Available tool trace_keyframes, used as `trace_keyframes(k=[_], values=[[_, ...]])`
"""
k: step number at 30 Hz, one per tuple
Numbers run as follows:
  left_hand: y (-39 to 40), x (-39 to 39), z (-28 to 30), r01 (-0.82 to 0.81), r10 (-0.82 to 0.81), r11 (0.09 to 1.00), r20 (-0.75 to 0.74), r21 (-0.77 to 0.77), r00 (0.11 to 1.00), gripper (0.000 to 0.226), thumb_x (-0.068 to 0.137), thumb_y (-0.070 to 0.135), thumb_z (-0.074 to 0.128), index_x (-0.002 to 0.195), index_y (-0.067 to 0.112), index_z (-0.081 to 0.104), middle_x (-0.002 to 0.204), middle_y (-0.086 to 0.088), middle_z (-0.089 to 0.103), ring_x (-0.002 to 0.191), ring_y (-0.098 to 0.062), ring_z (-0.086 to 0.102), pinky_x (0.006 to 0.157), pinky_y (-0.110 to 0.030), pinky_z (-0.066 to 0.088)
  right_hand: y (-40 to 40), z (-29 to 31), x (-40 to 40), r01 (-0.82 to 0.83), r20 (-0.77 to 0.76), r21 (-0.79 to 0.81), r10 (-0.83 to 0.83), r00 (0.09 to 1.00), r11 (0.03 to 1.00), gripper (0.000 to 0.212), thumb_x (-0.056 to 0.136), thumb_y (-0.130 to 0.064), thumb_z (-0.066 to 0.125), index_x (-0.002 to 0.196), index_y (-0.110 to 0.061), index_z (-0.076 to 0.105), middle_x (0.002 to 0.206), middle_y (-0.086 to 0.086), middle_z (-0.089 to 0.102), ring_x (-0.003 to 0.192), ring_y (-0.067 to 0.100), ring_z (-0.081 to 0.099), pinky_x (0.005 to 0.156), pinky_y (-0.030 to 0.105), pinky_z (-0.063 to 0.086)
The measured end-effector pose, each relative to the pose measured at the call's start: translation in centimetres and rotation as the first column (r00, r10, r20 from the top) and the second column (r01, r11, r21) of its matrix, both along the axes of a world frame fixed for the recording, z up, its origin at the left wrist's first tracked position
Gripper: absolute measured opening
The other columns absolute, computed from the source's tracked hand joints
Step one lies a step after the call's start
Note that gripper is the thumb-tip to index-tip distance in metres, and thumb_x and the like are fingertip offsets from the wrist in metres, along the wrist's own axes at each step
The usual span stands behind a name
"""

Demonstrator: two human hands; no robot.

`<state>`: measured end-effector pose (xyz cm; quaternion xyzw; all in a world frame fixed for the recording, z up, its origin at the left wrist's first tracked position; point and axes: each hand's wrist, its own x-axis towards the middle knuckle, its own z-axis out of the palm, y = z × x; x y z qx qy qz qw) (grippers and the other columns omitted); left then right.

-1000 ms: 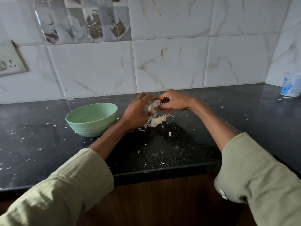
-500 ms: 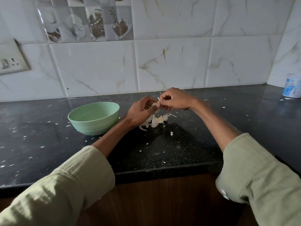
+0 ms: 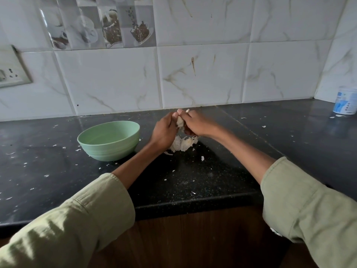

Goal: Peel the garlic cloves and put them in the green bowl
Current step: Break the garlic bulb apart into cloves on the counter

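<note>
My left hand (image 3: 164, 132) and my right hand (image 3: 197, 123) meet above the black counter, fingers curled around a pale garlic clove (image 3: 180, 122) held between them. Right below the hands lies a heap of garlic and papery skins (image 3: 183, 144). The green bowl (image 3: 109, 140) stands on the counter just left of my left hand; I see nothing inside it.
Bits of white skin are scattered over the black counter (image 3: 193, 178). A white and blue container (image 3: 345, 100) stands in the far right corner. A tiled wall runs along the back, with a switch plate (image 3: 11, 70) at the left. The counter's front edge is near my forearms.
The hands have stayed together over the heap, shifting their grip, and the clove now shows between them. The view has moved slightly.
</note>
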<state>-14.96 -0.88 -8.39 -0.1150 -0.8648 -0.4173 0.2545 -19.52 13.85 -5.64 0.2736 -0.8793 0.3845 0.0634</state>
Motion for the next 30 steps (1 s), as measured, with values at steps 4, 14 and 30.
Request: trace_keyframes(k=[4, 14, 30], values=[[-0.2, -0.1, 0.1, 0.009, -0.018, 0.984, 0.051, 0.176, 0.999, 0.043, 0.116, 0.026, 0.031, 0.116, 0.003, 0.066, 0.090, -0.012, 0.070, 0.074, -0.015, 0.060, 0.067, -0.031, 0.046, -1.0, -0.4, -0.1, 0.034, -0.147, 0.010, -0.032, 0.989, 0.999, 0.069, 0.112, -0.045, 0.031, 0.073, 0.004, 0.059, 0.063, 0.011, 0.059, 0.055, 0.020, 0.054, 0.061, 0.038, 0.048], [-0.1, 0.2, 0.2, 0.030, -0.076, 0.905, 0.093, 0.424, 0.993, 0.037, 0.115, 0.013, 0.033, 0.112, -0.002, 0.067, 0.078, -0.004, 0.067, 0.064, -0.009, 0.057, 0.061, -0.025, 0.046, -0.8, -0.7, 0.0, -0.092, -0.340, 0.007, 0.089, 0.936, 0.996, 0.052, 0.112, -0.042, 0.039, 0.069, -0.018, 0.057, 0.057, 0.008, 0.053, 0.049, 0.014, 0.049, 0.054, 0.027, 0.039], [0.0, 0.7, 0.4, 0.085, -0.080, 0.948, -0.028, 0.307, 0.996, 0.034, 0.115, 0.016, 0.032, 0.134, 0.015, 0.060, 0.093, -0.001, 0.068, 0.069, -0.001, 0.060, 0.061, -0.020, 0.049, 0.3, 0.0, 0.3, -0.096, 0.198, -0.300, 0.160, 0.967, 0.949, 0.039, 0.110, -0.039, 0.046, 0.097, -0.004, 0.059, 0.064, 0.001, 0.052, 0.048, 0.006, 0.042, 0.043, 0.018, 0.034]])
